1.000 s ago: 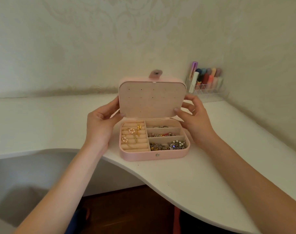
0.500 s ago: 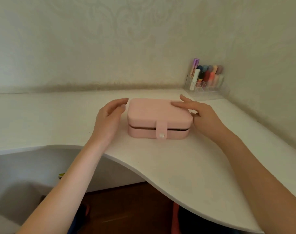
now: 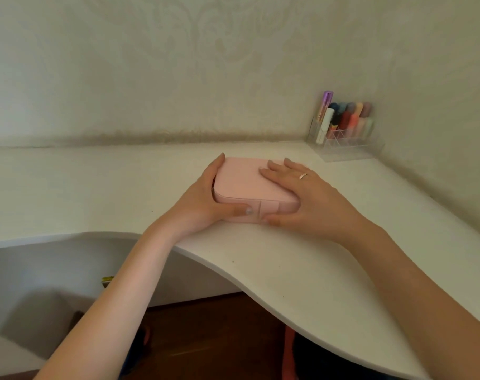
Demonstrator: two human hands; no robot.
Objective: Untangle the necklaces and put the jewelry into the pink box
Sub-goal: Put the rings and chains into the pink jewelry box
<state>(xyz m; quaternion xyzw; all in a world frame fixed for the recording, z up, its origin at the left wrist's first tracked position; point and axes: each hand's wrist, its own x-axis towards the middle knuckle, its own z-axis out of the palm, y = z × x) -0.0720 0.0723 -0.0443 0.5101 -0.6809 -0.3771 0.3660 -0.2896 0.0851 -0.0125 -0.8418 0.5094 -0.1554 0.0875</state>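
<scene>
Thumbs of both hands meet at the near wall of the pink box (image 3: pixel 247 182), one on either side of the closure strap (image 3: pixel 263 210) that hangs down its front face. Left hand (image 3: pixel 203 201) wraps the box's left end: fingers curl up along that side toward the far corner, thumb lies flat against the front wall, its nail just left of the strap. Right hand (image 3: pixel 307 196) lies spread on the lid, fingers flat and splayed toward the far left, a thin ring (image 3: pixel 303 175) on one of them; its thumb presses the front wall just right of the strap. Neither hand holds anything loose; both clasp the box itself. Box sits shut on the white desk (image 3: pixel 315 270), near the curved front edge, roughly mid-scene. No necklace or other jewelry shows anywhere on the surface. Far right, against the wall corner, a clear organizer (image 3: pixel 348 144) stands with coloured tubes (image 3: pixel 345 116) upright in it, well apart from the box. Judgement: lid is down and the hands bear on it, so the step in hand looks like fastening the strap, the closing act of the task. Whether the snap has caught cannot be told, as the thumbs crowd it. Next move likely calls for a firm thumb press on the strap end while the other hand braces the box against sliding.
</scene>
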